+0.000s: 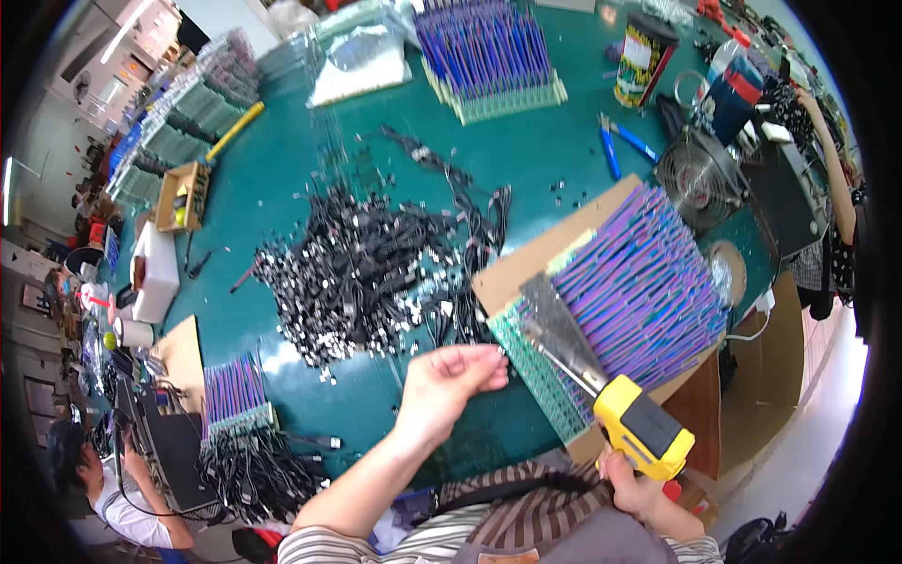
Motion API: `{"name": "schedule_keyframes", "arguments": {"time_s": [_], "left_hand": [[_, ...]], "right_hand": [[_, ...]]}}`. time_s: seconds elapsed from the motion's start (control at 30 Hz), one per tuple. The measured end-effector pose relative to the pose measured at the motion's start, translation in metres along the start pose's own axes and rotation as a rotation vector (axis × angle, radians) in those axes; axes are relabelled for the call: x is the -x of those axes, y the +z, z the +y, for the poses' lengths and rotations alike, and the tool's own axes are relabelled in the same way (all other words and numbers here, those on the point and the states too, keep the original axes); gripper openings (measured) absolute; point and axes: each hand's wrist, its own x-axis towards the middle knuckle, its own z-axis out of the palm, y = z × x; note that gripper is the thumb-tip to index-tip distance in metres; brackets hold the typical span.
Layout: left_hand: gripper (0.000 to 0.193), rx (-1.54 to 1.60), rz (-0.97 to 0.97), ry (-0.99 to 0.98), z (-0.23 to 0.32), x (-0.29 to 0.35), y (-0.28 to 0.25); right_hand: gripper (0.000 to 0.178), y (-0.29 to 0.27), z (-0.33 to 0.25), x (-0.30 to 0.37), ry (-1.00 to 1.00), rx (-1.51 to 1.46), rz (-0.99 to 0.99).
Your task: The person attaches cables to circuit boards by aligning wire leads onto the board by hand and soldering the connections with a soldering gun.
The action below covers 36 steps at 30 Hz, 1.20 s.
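My right hand (635,491) is closed around the handle of a yellow-and-black soldering gun (642,428). Its metal barrel slants up and left over a green circuit board panel (537,376). Purple and blue wires (648,291) run in dense rows from that panel across a sheet of cardboard (512,279). Just left of the panel's edge, my left hand (449,383) has thumb and fingers pinched together; whatever lies between the fingertips is too small to name. Beyond it is a big heap of black cables with metal plugs (362,273).
Blue-handled pliers (620,148), a fan (700,179) and a can (645,66) stand at the back right. Another wired panel (493,66) lies at the back, a third (237,399) at left with black cables. Co-workers (122,489) sit at left and right (827,188).
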Motion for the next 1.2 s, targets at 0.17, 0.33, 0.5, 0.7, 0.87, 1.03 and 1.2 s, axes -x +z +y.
{"name": "schedule_keyframes", "arguments": {"time_s": [0.17, 0.33, 0.5, 0.7, 0.87, 1.03, 1.2], "left_hand": [[0.018, -0.070, 0.017, 0.030, 0.013, -0.009, 0.004], [0.016, -0.068, 0.037, 0.000, 0.015, -0.012, 0.006], [0.017, -0.072, 0.074, 0.022, 0.011, -0.013, 0.004], [0.015, -0.068, 0.109, -0.026, 0.018, -0.018, 0.007], [0.015, -0.069, 0.116, -0.050, 0.020, -0.020, 0.007], [0.015, -0.103, 0.105, -0.075, 0.022, -0.022, 0.005], [0.015, -0.086, 0.101, -0.070, 0.021, -0.022, 0.004]], "right_hand": [[0.026, 0.003, -0.024, 0.001, 0.162, -0.051, 0.103], [0.025, -0.003, -0.028, 0.002, 0.137, 0.056, 0.047], [0.025, 0.003, -0.034, 0.000, 0.092, 0.099, 0.074], [0.028, 0.007, -0.043, -0.011, 0.063, 0.171, 0.065], [0.028, 0.003, -0.044, -0.011, 0.078, 0.251, 0.002], [0.027, 0.002, -0.044, -0.014, 0.049, 0.287, -0.027], [0.026, -0.001, -0.042, -0.008, 0.090, 0.298, -0.033]]}}
